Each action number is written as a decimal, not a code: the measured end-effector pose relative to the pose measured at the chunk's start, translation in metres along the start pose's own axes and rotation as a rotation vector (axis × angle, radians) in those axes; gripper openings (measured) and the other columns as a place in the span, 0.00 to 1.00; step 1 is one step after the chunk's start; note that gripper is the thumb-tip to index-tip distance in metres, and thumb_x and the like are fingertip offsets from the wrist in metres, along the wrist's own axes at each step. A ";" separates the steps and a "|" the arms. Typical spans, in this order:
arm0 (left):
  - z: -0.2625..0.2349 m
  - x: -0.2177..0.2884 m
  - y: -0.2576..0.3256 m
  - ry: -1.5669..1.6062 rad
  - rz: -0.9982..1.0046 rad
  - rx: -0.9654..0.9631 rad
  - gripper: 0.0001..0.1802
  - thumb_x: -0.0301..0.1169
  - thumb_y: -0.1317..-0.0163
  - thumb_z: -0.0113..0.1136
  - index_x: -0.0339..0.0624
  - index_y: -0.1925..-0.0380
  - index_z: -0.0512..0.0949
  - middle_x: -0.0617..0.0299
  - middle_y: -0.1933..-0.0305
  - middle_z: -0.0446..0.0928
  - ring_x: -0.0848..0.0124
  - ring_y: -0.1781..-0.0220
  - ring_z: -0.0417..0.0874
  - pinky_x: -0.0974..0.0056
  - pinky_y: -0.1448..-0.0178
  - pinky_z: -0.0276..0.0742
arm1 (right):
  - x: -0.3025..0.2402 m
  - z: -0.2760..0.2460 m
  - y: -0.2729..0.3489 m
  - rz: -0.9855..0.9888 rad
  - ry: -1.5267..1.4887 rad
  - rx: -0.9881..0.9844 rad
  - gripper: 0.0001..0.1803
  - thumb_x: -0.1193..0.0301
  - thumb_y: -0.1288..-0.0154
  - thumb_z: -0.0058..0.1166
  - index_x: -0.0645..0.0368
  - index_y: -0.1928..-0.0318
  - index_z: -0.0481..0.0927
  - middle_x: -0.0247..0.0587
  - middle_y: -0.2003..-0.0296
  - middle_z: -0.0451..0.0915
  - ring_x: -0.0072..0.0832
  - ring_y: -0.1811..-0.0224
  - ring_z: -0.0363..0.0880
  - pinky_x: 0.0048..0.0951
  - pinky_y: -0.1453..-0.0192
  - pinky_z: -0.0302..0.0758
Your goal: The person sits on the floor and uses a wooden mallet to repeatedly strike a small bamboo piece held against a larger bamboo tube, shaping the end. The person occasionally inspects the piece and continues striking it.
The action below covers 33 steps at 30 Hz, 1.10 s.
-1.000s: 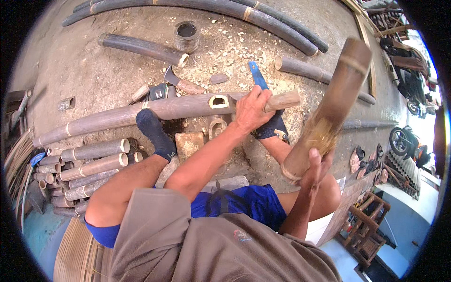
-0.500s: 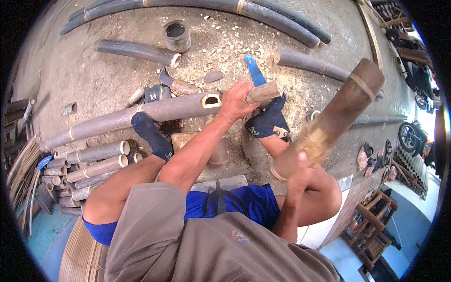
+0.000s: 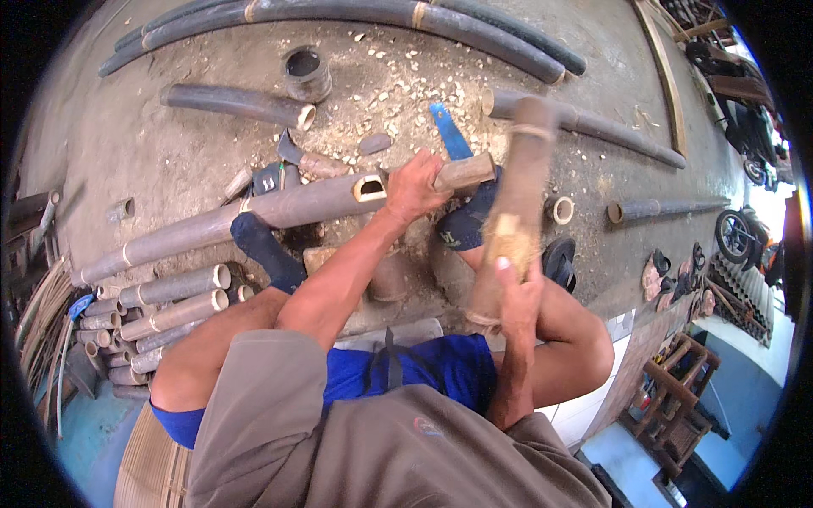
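Note:
My left hand (image 3: 415, 188) is closed around a short, thick wooden handle (image 3: 466, 172); whatever lies at its other end is hidden by the fingers. Beneath that hand runs a long bamboo pole (image 3: 186, 223) with a squarish hole (image 3: 369, 188) cut through its wall, just left of my fingers. My right hand (image 3: 520, 292) grips a thick bamboo mallet (image 3: 529, 161) by its cut-away, frayed middle. The mallet stands nearly upright in view, its far end motion-blurred, right of the wooden handle. A dark-socked foot (image 3: 267, 254) rests against the pole.
A blue saw blade (image 3: 450, 133) and a hatchet-like tool (image 3: 309, 158) lie beyond the pole among pale wood chips. Further out are a dark pot (image 3: 306, 78) and long bamboo poles (image 3: 339, 12). Cut bamboo pieces (image 3: 174, 286) are stacked at left.
The mallet has swung left toward the wooden handle, from a rightward slant to nearly upright. My right hand has moved slightly left; my left hand keeps its hold.

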<state>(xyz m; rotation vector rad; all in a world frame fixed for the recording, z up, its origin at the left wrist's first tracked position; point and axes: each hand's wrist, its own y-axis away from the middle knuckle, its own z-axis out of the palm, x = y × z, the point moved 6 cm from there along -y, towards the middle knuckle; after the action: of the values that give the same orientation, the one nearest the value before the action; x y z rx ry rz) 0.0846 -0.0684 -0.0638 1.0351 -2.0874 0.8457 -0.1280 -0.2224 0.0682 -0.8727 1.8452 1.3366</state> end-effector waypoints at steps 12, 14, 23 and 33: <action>0.002 -0.004 0.005 -0.089 -0.095 -0.106 0.22 0.40 0.50 0.78 0.54 0.55 0.83 0.60 0.59 0.77 0.54 0.57 0.86 0.50 0.56 0.84 | 0.012 0.015 -0.014 -0.073 -0.597 0.624 0.30 0.66 0.24 0.58 0.67 0.28 0.70 0.48 0.44 0.82 0.32 0.46 0.80 0.33 0.40 0.78; 0.005 0.002 -0.002 -0.091 -0.074 -0.119 0.22 0.40 0.51 0.78 0.53 0.57 0.81 0.59 0.59 0.76 0.53 0.56 0.86 0.48 0.57 0.83 | 0.039 0.021 -0.020 -0.033 -0.194 0.470 0.28 0.64 0.23 0.58 0.66 0.30 0.72 0.48 0.47 0.83 0.34 0.47 0.82 0.35 0.44 0.80; -0.006 -0.012 0.008 -0.041 -0.053 -0.100 0.21 0.41 0.51 0.78 0.51 0.59 0.80 0.58 0.60 0.78 0.52 0.55 0.85 0.47 0.58 0.82 | 0.024 0.033 -0.017 0.022 -0.215 0.341 0.30 0.63 0.25 0.62 0.66 0.30 0.72 0.44 0.46 0.83 0.30 0.47 0.81 0.33 0.42 0.79; -0.259 -0.097 -0.039 0.167 -0.361 1.044 0.22 0.40 0.30 0.71 0.36 0.50 0.74 0.57 0.64 0.81 0.66 0.63 0.85 0.59 0.55 0.80 | 0.035 0.000 -0.027 -0.095 -0.365 0.530 0.24 0.63 0.20 0.50 0.64 0.33 0.69 0.53 0.50 0.86 0.31 0.59 0.87 0.32 0.59 0.85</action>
<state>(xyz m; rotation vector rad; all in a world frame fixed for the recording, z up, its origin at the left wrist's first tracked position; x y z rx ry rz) 0.2319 0.1528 0.0214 1.6973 -1.1807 1.8006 -0.1248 -0.2337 0.0259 -0.3989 1.7162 0.8159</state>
